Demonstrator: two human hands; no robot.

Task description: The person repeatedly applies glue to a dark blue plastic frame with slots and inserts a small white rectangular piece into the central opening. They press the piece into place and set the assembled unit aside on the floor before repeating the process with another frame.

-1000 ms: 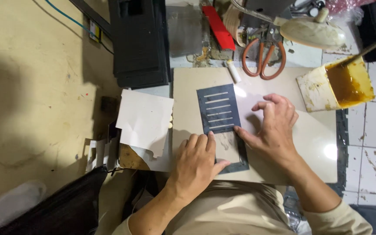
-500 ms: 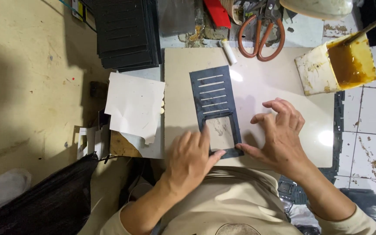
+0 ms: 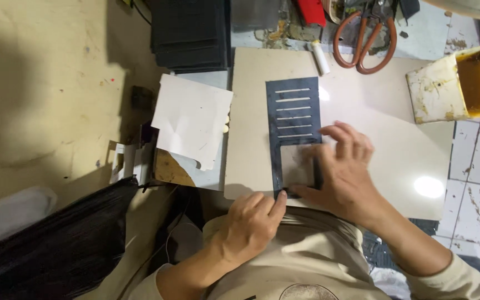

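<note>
A: Pressing flat: right hand (image 3: 343, 175) lies palm-down, fingers spread, on the lower half of the dark slotted sheet (image 3: 294, 119). Not clamped on anything, just pushing down.

B: Left?

A: Left hand (image 3: 249, 221) loosely curled at the near edge, forefinger tip touching the sheet's bottom corner. Holds nothing.

B: Sheet position?

A: Lengthwise on the beige board (image 3: 384, 139) on the table, slots at the far end, square window near the hands, partly covered by the right hand.

B: Around it?

A: White paper (image 3: 191, 119) just left of the board. Orange-handled scissors (image 3: 365, 39) beyond the far edge. Glue tray (image 3: 462, 83) to the right. Stack of dark sheets (image 3: 190, 33) far left.
</note>
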